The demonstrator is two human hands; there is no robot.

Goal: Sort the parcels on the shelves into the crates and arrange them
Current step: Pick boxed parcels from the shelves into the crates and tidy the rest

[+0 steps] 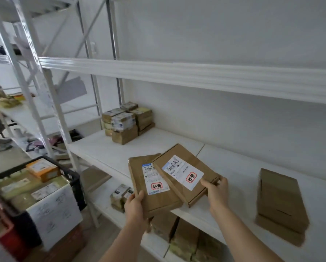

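Observation:
Two flat brown cardboard parcels with white shipping labels are held over the front edge of the white middle shelf [109,148]. My left hand [135,207] grips the near corner of the left parcel [139,178]. My right hand [216,190] pinches the near end of the right parcel [196,167], which overlaps the left one. A black crate [74,178] at the lower left holds several parcels and has a white paper sheet hanging on its front.
A stack of small boxes [124,121] stands at the back left of the shelf. Two stacked brown parcels [281,203] lie at the right. More parcels [181,237] fill the lower shelf. A red crate [9,241] sits under the black one. Another rack [26,114] stands at the left.

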